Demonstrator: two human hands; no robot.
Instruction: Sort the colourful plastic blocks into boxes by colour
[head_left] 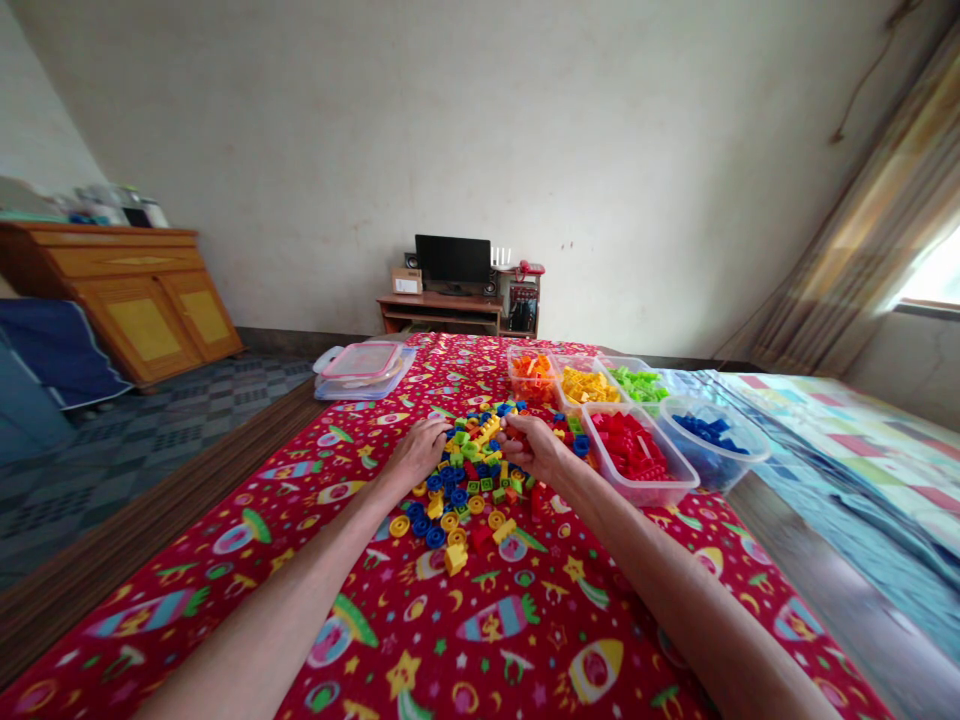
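Observation:
A mixed heap of toy building bricks [457, 470] in blue, yellow, green and red lies mid-table. At its left side rests my left hand [421, 448], fingers spread and bent over the edge of the heap; nothing shows in it. My right hand [534, 447] reaches in from the other side, its fingers apart and pointing left among the bricks. I see no brick held there, though the fingertips are partly hidden. Yellow wheel-like pieces [449, 522] and a loose yellow brick [455, 558] lie at the near side.
Right of the heap stand clear tubs of orange bricks [534, 370], yellow bricks [590, 386], green bricks [637, 384], red bricks [628, 447] and blue bricks [706, 432]. Stacked lids [364, 368] lie at the far left of the red patterned tablecloth [300, 560].

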